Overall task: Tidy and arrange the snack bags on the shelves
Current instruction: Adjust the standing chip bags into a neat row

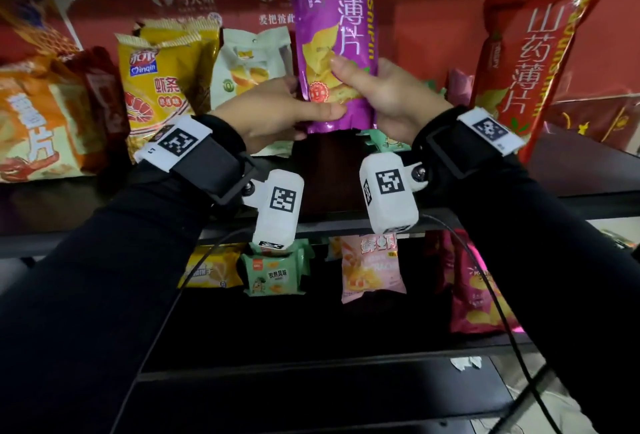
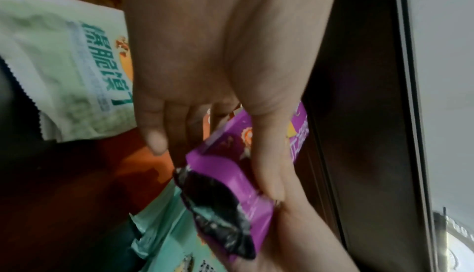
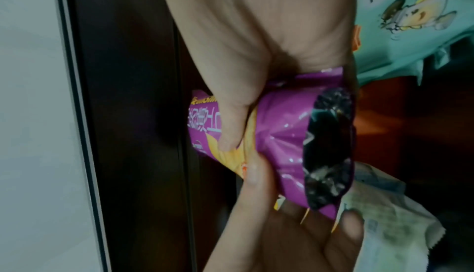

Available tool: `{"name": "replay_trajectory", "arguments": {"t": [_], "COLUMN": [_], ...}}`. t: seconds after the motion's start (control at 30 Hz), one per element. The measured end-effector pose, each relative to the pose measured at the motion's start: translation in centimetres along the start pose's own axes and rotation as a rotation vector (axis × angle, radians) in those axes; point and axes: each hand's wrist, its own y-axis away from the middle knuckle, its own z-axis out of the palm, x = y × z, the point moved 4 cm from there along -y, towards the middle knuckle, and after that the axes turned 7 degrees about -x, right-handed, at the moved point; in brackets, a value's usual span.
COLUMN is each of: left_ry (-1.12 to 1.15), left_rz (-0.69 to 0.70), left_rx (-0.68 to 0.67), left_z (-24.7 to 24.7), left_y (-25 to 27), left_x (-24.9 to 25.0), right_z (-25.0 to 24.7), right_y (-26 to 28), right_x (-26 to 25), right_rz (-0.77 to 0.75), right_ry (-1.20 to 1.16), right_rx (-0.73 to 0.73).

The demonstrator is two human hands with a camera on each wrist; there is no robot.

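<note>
A tall purple snack bag [image 1: 334, 35] stands upright above the middle of the upper shelf, held at its lower end by both hands. My left hand [image 1: 277, 114] grips its bottom left, thumb across the front. My right hand [image 1: 377, 94] grips the bottom right, thumb pressing on the chip picture. The left wrist view shows the purple bag [image 2: 231, 175] pinched between thumb and fingers [image 2: 155, 140]. The right wrist view shows the purple bag [image 3: 282, 134] and its dark crumpled bottom, with both hands around it.
On the upper shelf stand an orange bag [image 1: 38, 121], a yellow shrimp-stick bag [image 1: 156, 76], a white-green bag [image 1: 249, 62] and a tall red bag [image 1: 526, 52]. A mint bag [image 1: 384, 142] lies behind my hands. The lower shelf [image 1: 346, 222] holds several small bags [image 1: 273, 274].
</note>
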Motion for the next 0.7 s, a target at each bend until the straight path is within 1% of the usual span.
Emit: {"name": "replay_trajectory", "arguments": {"t": [0.07, 0.13, 0.23, 0.33, 0.4, 0.43, 0.5, 0.53, 0.6, 0.7], "left_ry": [0.062, 0.107, 0.083, 0.086, 0.149, 0.216, 0.355, 0.389, 0.382, 0.336], "left_rz": [0.019, 0.047, 0.045, 0.042, 0.076, 0.111, 0.179, 0.198, 0.205, 0.170], "left_rx": [-0.054, -0.036, 0.000, -0.022, -0.059, -0.051, 0.025, 0.067, 0.126, 0.160], "left_z": [0.2, 0.0, -0.2, -0.2, -0.1, -0.2, -0.7, -1.0, -1.2, -1.0], "left_y": [0.2, 0.2, 0.0, 0.0, 0.2, 0.2, 0.1, 0.0, -0.3, -0.6], "left_x": [0.2, 0.3, 0.2, 0.3, 0.6, 0.9, 1.2, 1.3, 1.2, 0.8], "right_z": [0.3, 0.5, 0.6, 0.4, 0.4, 0.4, 0.6, 0.8, 1.0, 0.6], "right_y": [0.1, 0.1, 0.2, -0.1, -0.2, -0.2, -0.1, 0.1, 0.5, 0.4], "right_x": [0.3, 0.5, 0.5, 0.6, 0.8, 1.0, 1.5, 1.7, 1.6, 0.3], "right_rz": [-0.001, 0.034, 0.096, 0.029, -0.006, -0.003, 0.042, 0.075, 0.122, 0.091], "right_ry": [-0.028, -0.022, -0.063, -0.116, -0.108, -0.095, -0.068, -0.047, -0.003, 0.010], "right_rx": [-0.012, -0.017, -0.014, 0.035, 0.022, -0.007, -0.079, -0.113, -0.152, -0.089]}}
